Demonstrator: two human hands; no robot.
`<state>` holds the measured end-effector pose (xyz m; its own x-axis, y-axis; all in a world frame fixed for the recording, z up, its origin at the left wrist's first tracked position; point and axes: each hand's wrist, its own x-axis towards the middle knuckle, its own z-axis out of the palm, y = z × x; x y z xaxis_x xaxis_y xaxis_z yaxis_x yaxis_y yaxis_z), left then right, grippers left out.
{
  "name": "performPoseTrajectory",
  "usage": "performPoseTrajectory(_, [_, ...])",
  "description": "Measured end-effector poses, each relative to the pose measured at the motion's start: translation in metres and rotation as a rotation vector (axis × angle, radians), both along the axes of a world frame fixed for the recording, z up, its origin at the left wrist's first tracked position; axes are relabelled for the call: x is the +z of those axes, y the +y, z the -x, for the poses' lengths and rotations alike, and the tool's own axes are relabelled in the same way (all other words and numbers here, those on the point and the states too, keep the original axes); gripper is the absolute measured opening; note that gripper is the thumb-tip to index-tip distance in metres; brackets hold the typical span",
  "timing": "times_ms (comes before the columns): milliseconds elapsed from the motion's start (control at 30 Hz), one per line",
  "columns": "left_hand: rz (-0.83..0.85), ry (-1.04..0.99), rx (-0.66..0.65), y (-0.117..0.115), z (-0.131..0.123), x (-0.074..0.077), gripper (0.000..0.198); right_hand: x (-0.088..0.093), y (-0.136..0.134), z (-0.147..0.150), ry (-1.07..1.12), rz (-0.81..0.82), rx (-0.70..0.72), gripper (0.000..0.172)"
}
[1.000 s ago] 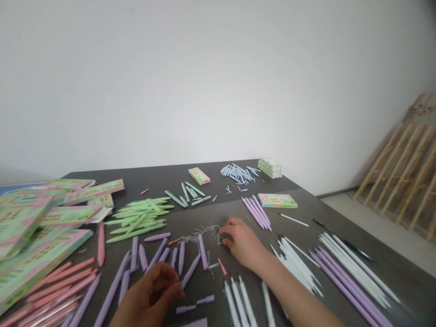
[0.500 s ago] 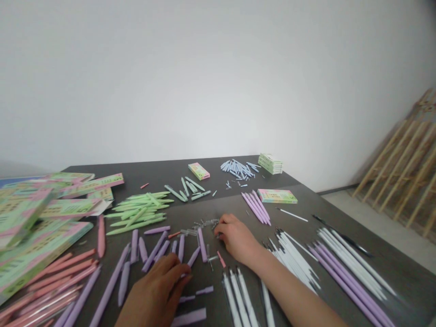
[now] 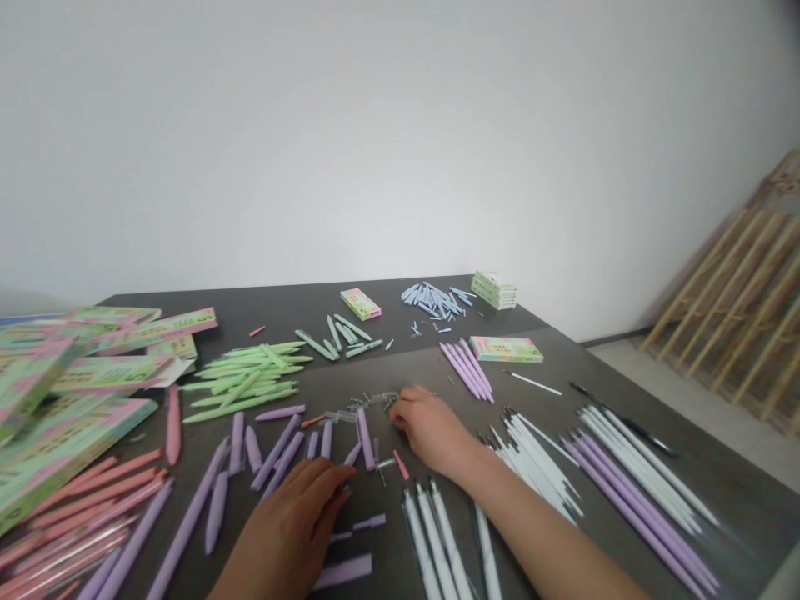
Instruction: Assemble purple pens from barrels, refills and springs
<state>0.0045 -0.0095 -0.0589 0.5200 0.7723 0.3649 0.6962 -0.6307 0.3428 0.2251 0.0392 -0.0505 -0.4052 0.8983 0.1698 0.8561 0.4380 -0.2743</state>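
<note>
- The dark table (image 3: 400, 371) has its far edge along the wall (image 3: 350, 150); its right edge runs slantwise beyond the black pen (image 3: 625, 423).
- A strip of dark surface lies between the green pens (image 3: 250, 377) and the lilac pens (image 3: 466, 370); nearer the person, the room between pieces is narrow.
- A figure "5" can be read on the box (image 3: 506, 349) beside the lilac pens and on the farther box (image 3: 361, 303); the smaller print is too blurred.
- The clear small parts (image 3: 342, 416) lie in the middle, behind the purple barrels (image 3: 364, 439).
- The right hand (image 3: 428, 425) has curled fingers, tips close together at these parts; I cannot tell if it grips one.
- The left hand (image 3: 293, 521) is half closed, palm downward, near the purple barrels; its hold is hidden.
- One second ago, a gap showed between each hand's thumb and fingers; now the fingers have turned downward.
</note>
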Motion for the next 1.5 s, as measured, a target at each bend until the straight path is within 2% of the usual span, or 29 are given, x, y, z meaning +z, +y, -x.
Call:
performPoseTrajectory(333, [0.137, -0.185, 0.043, 0.000, -0.002, 0.006, 0.026, 0.002, -0.001, 0.001, -0.021, 0.012, 0.008, 0.014])
performPoseTrajectory(500, [0.120, -0.235, -0.026, -0.004, -0.002, 0.011, 0.029, 0.005, -0.003, 0.001, -0.018, 0.029, 0.008, 0.013])
performPoseTrajectory(767, [0.064, -0.180, -0.111, -0.009, 0.001, 0.007, 0.034, 0.011, -0.010, 0.005, -0.007, 0.025, -0.044, 0.005])
performPoseTrajectory(833, [0.053, -0.169, -0.120, -0.010, 0.001, 0.007, 0.033, 0.010, -0.010, 0.006, -0.003, 0.025, -0.083, 0.010])
performPoseTrajectory(900, [0.039, -0.167, -0.114, -0.010, 0.000, 0.008, 0.033, 0.008, -0.009, 0.007, -0.001, 0.029, -0.113, 0.015])
performPoseTrajectory(1067, [-0.009, -0.152, -0.105, -0.010, 0.000, 0.008, 0.036, 0.006, -0.006, 0.006, -0.007, 0.069, -0.102, 0.008])
performPoseTrajectory(1500, [-0.072, -0.032, -0.082, -0.016, 0.005, 0.001, 0.038, 0.007, -0.006, -0.001, 0.012, 0.133, -0.106, 0.013])
